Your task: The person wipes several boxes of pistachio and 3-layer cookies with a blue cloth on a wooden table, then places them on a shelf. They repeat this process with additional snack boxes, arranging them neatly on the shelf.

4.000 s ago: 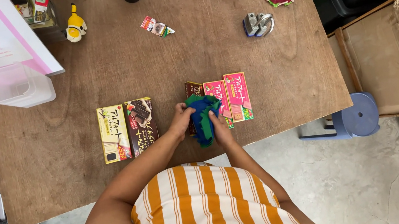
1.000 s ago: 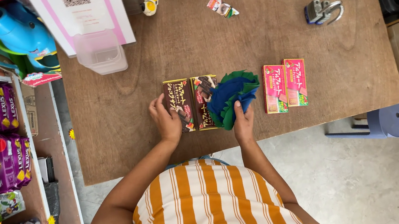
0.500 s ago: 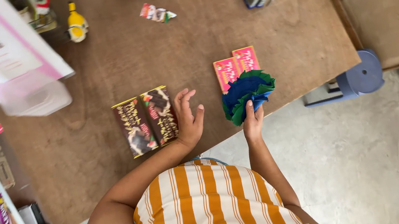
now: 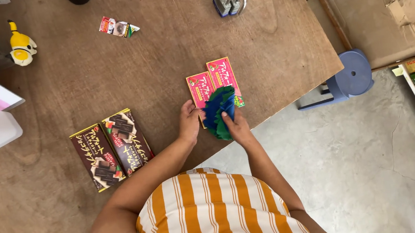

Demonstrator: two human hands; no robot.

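We see our right hand (image 4: 237, 127) closed on a bunched blue and green cloth (image 4: 219, 111). The cloth sits near the table's (image 4: 108, 70) front edge, lying partly on two pink boxes (image 4: 212, 82). Our left hand (image 4: 188, 121) rests just beside the cloth with its fingers bent. It touches the nearer pink box, but we cannot tell if it grips anything. Two brown boxes (image 4: 111, 148) lie side by side, well apart to the left.
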